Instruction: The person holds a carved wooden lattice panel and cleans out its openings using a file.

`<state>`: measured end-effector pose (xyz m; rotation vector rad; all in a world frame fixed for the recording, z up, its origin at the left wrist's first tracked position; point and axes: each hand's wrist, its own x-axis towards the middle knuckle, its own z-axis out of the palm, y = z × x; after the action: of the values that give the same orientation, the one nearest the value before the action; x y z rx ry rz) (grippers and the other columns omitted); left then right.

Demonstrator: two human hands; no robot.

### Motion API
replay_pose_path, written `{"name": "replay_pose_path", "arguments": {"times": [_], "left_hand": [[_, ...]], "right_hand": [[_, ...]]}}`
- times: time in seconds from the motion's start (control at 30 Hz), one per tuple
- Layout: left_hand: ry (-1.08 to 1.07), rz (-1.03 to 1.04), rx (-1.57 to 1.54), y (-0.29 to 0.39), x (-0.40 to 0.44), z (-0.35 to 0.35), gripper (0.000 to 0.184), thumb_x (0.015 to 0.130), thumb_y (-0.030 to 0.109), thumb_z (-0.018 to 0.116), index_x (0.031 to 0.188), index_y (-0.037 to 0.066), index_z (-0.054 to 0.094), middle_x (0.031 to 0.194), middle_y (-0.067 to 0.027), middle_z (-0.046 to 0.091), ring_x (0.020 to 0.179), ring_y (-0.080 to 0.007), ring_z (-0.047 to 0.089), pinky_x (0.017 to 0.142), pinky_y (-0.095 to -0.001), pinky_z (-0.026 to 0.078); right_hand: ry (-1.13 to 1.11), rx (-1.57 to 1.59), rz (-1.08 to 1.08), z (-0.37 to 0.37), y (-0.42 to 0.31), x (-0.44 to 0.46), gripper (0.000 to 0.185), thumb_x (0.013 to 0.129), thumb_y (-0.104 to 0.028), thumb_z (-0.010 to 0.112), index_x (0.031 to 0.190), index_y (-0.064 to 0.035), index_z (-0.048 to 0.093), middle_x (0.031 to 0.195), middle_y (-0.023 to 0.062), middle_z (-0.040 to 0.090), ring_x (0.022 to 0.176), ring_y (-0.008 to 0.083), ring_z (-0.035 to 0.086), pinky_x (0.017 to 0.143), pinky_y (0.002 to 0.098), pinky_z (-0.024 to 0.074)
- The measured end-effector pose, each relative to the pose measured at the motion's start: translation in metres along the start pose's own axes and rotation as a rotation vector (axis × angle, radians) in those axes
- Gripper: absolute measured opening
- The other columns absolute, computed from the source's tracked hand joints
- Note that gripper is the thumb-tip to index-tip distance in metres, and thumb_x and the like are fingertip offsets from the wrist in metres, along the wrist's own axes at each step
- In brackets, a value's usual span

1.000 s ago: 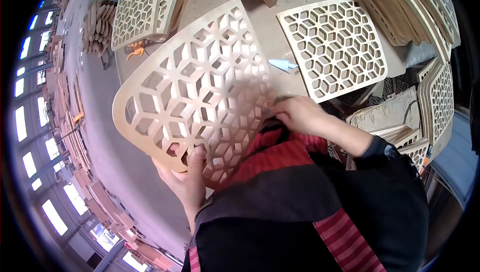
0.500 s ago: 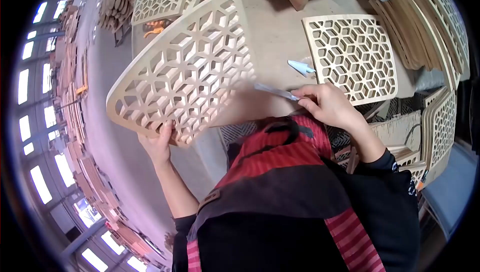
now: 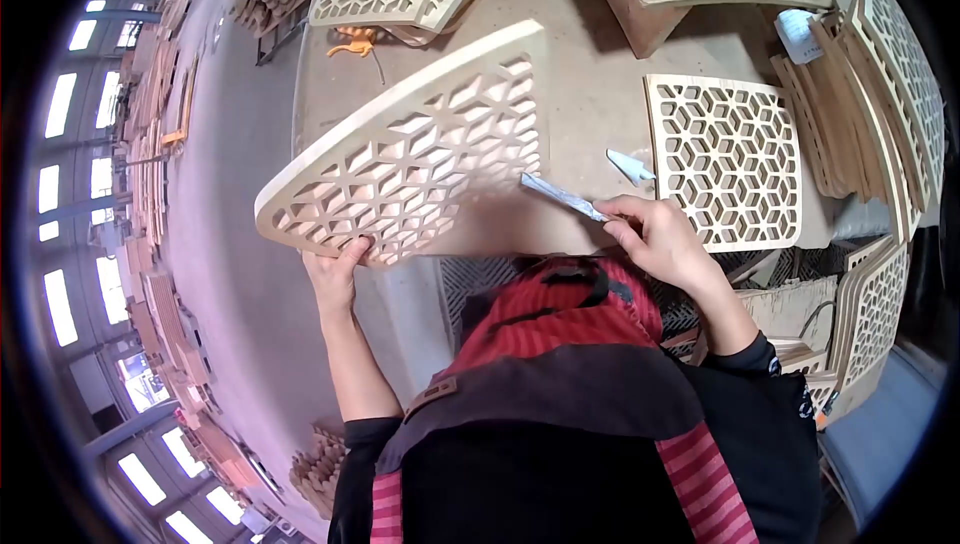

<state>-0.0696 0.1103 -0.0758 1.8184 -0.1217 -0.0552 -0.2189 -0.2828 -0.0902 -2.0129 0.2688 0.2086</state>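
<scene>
Head view: left hand [image 3: 335, 276] is clasping the tilted lattice panel [image 3: 418, 156] by its near edge, thumb on face; right hand [image 3: 655, 236], right of panel, is pinching a folded strip [image 3: 562, 198], long axis pointing panelward, contact unclear.

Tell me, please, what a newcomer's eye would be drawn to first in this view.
Probably the large lattice panel, tilted left of centre, its lower edge gripped by the left hand. Next might come the narrow pale strip in the right hand, near the middle, and the second panel lying on the bench at right.
</scene>
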Motion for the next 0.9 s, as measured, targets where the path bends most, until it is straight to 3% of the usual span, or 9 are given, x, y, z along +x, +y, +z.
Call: {"name": "replay_pose_path", "arguments": {"times": [0.23,0.5,0.83,0.9], "left_hand": [[-0.067,0.005,-0.011,0.014,0.000,0.007,0.060,0.071,0.002,0.080,0.124,-0.005,0.052,0.113,-0.0120,0.063,0.099,-0.0206,0.064,0.082,-0.0328,0.056],[-0.100,0.025,0.016,-0.006,0.003,0.007,0.061,0.071,0.004,0.084,0.123,-0.004,0.053,0.115,-0.0101,0.063,0.102,-0.0190,0.062,0.089,-0.0318,0.052],[-0.128,0.067,-0.036,0.009,0.008,0.024,0.045,0.073,-0.008,0.073,0.116,-0.005,0.059,0.109,-0.0102,0.067,0.096,-0.0188,0.065,0.087,-0.0312,0.053],[-0.123,-0.001,-0.085,0.006,0.010,0.026,0.046,0.073,-0.009,0.073,0.116,-0.005,0.059,0.108,-0.0108,0.067,0.095,-0.0187,0.066,0.085,-0.0307,0.054]], "right_hand": [[0.003,-0.053,-0.026,0.003,-0.001,0.003,0.024,0.087,-0.013,0.062,0.109,-0.0082,0.070,0.083,0.0168,0.070,0.077,0.0335,0.068,0.073,0.0392,0.0525],[0.036,-0.126,-0.024,0.004,-0.001,0.003,0.024,0.087,-0.015,0.063,0.108,-0.0083,0.070,0.082,0.0172,0.069,0.078,0.0352,0.068,0.074,0.0414,0.0530],[0.071,-0.203,-0.029,-0.002,-0.015,0.001,0.021,0.087,-0.014,0.063,0.105,-0.0074,0.070,0.081,0.0173,0.069,0.078,0.0366,0.067,0.073,0.0431,0.0532],[0.078,-0.212,-0.029,-0.003,-0.019,0.001,0.021,0.087,-0.014,0.063,0.105,-0.0071,0.070,0.079,0.0173,0.069,0.077,0.0365,0.067,0.072,0.0433,0.0531]]}}
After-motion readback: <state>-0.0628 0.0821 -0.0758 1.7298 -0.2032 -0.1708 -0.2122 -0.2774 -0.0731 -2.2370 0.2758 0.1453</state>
